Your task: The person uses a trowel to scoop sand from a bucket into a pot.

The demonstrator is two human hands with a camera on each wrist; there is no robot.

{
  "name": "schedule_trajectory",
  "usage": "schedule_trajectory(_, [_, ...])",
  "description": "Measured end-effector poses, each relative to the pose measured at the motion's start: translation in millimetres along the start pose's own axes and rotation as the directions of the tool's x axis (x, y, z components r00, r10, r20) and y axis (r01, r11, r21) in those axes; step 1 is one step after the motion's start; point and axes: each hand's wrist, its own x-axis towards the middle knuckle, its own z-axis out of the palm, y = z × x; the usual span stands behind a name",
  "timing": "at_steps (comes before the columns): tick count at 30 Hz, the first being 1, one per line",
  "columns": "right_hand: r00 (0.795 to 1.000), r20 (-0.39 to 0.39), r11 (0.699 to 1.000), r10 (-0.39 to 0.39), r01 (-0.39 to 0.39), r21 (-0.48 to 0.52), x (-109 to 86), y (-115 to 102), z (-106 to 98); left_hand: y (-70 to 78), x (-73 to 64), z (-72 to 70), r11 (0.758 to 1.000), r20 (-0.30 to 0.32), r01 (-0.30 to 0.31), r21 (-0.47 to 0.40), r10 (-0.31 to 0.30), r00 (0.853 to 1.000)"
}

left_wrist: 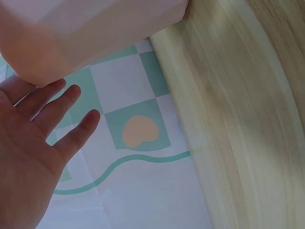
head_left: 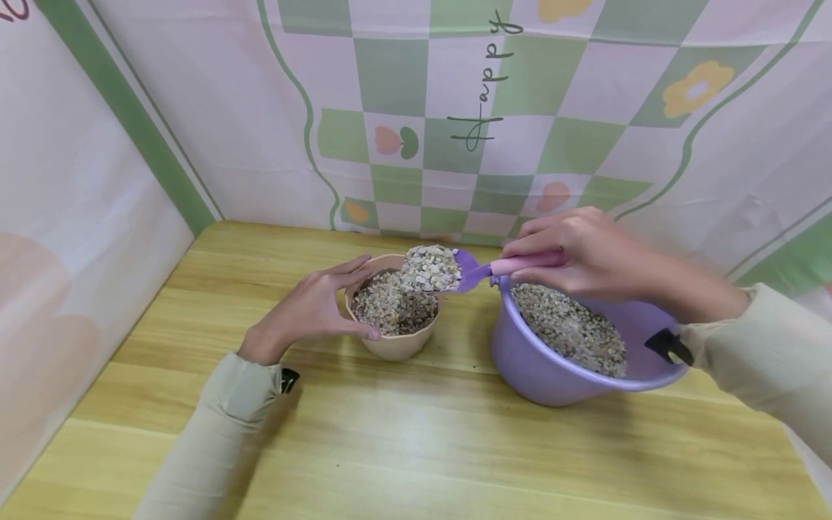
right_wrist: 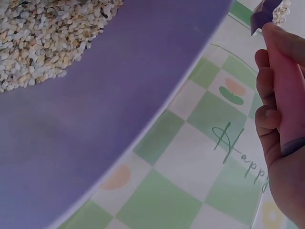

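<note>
My right hand (head_left: 585,253) grips the pink handle of a small purple-bladed trowel (head_left: 529,263), its fingers wrapped round it in the right wrist view. Pale gravel (head_left: 430,269) heaps on the blade, which is held over the right side of a peach flower pot (head_left: 396,348). Similar gravel fills much of the pot. My left hand (head_left: 312,307) holds the pot from the left, thumb at the near rim and index finger at the far rim. In the left wrist view, its other fingers (left_wrist: 81,126) spread loosely below the pot's wall.
A lilac tub (head_left: 546,372) holding more gravel (head_left: 572,328) stands on the right of the wooden table (head_left: 390,448), under my right forearm. A patterned cloth backdrop (head_left: 455,173) rises behind the table's far edge, with another cloth wall on the left.
</note>
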Motion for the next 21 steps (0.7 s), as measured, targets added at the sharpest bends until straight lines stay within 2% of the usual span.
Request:
schedule_trajectory(2, [1.000,0.002,1.000,-0.007,0.007,0.007,2.8,0.4,2.9,-0.3,0.5,0.0,0.999,-0.003,-0.026,0.019,0.026,1.000])
schedule_trajectory(6, [1.000,0.006,1.000,-0.019,0.019,0.005,6.9,0.2,7.8,-1.1,0.4,0.4,0.999,-0.007,-0.037,0.021,0.037,0.999])
schedule_trajectory(12, [0.999,0.036,0.999,0.024,-0.024,-0.023,8.7,-0.1,11.9,-1.5,-0.2,1.7,0.999,-0.011,-0.019,0.028,0.020,1.000])
schedule_trajectory(21, [0.985,0.133,0.994,0.110,-0.108,-0.025,15.5,-3.6,17.1,-1.2,-0.6,2.1,0.997,-0.007,0.049,-0.067,-0.049,0.999])
